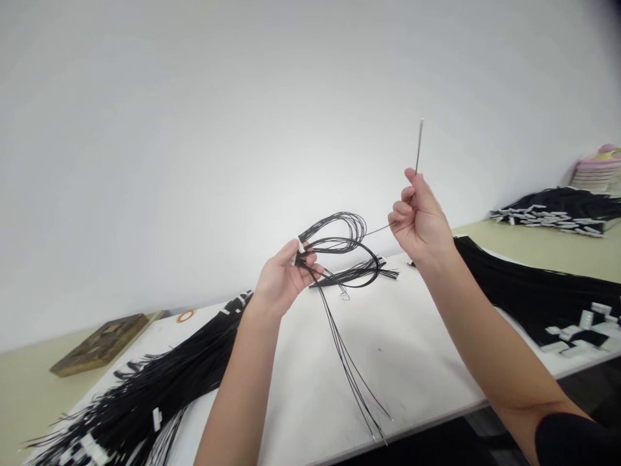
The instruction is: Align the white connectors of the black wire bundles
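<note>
Pale, plain wall [194, 129] fills the upper view behind a white work surface [310, 382]. Taking the view's centre as the clock's hub, the left hand [286, 278] is close in towards 8 o'clock, its fingers closed around a looped black wire bundle [361, 226] just beside the hub. A white piece shows at the grip, and loose ends hang towards 5 o'clock. At 3 o'clock, the raised right hand [417, 220] pinches a single strand [418, 145], its tip pointing up to 12; the strand stretches across from the bundle. Another small bundle [388, 274] lies on the surface behind. One heap of black wires [194, 353] with white connectors spreads at 8 o'clock, near an orange ring [178, 318] and a wooden block [99, 343]; a second heap [514, 278] lies towards 4.
</note>
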`<state>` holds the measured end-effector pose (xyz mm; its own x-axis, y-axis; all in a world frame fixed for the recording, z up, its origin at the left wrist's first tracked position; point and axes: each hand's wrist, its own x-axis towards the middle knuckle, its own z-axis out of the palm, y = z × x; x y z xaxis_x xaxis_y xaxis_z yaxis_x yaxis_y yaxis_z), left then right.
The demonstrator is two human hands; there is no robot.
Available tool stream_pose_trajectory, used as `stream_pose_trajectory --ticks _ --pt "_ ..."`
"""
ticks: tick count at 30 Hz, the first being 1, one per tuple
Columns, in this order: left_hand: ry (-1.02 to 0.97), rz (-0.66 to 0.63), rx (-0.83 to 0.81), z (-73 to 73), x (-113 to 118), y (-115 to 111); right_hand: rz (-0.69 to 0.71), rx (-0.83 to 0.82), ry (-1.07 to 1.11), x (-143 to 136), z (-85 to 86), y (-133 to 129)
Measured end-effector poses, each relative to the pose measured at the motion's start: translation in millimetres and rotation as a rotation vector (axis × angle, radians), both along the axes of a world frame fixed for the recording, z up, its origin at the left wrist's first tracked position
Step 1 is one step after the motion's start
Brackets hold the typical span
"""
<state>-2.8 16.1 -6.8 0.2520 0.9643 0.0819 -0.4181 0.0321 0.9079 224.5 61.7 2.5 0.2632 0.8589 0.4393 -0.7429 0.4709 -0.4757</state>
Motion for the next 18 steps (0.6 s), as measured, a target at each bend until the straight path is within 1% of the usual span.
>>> stream_pose_trajectory --ticks 2,5,8,10,13,18 --pt "0.007 -0.003 0.002 -0.8 -1.0 0.9 -0.073 0.02 -0.109 -0.4 -1.1 -4.2" --pt "0.032 -0.016 0.032 -2.5 -1.9 2.1 -0.234 0.105 -0.391 -5.0 -4.1 -13.2" --pt "0.096 -0.007 0.124 -3.9 -0.7 1.9 -0.365 0.195 -0.718 -13.8 -7.7 -26.3" --pt "0.151 0.0 0.185 -3.9 1.2 0.7 -0.407 0.22 -0.868 -20.1 -9.9 -35.2" --pt "0.19 -0.009 0.225 -2.8 3.6 -1.7 -0.444 0.219 -0.952 -26.6 -12.8 -43.5" --pt "0.186 -0.022 0.227 -1.3 4.4 -3.6 -0.452 0.204 -0.968 -28.7 -15.2 -42.7"
